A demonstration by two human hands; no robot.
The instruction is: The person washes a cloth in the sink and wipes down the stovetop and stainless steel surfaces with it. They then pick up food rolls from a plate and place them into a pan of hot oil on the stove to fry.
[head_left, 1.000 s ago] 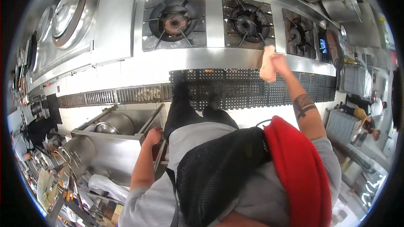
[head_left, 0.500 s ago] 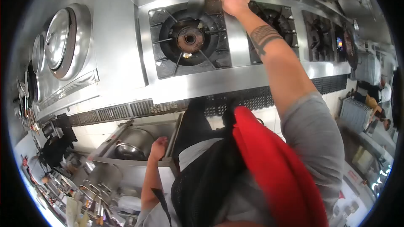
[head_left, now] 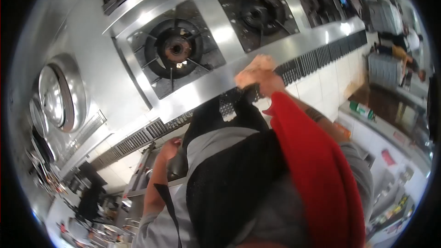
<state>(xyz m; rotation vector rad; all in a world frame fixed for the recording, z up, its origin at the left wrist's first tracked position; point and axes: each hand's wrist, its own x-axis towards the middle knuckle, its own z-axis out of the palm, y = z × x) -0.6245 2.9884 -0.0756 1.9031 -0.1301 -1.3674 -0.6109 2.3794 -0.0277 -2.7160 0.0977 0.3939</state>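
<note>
My right hand point(head_left: 271, 84) is closed around a crumpled, pinkish-beige cloth point(head_left: 254, 68), just at the front edge of the steel stove point(head_left: 229, 76). Part of the forearm behind it is covered by a red cloth point(head_left: 308, 156) that hangs down my front. My left hand point(head_left: 171, 148) hangs low at my side with its fingers loosely curled and nothing visible in them. Beyond my hands is a black burner point(head_left: 177, 48) with a round rusty centre, and a second burner point(head_left: 257, 14) stands to its right. Small light scraps lie on the nearer burner.
Round metal lids point(head_left: 51, 95) sit on the steel counter at left. A black slotted mat or grate point(head_left: 321, 57) runs below the stove front. On the right, a counter point(head_left: 390, 124) bears a green bottle point(head_left: 362, 109). People point(head_left: 409, 48) are far right.
My right hand has come back from the rear of the stove to its front edge, still gripping the cloth. The view has turned and shifted. My left hand stays low at my side.
</note>
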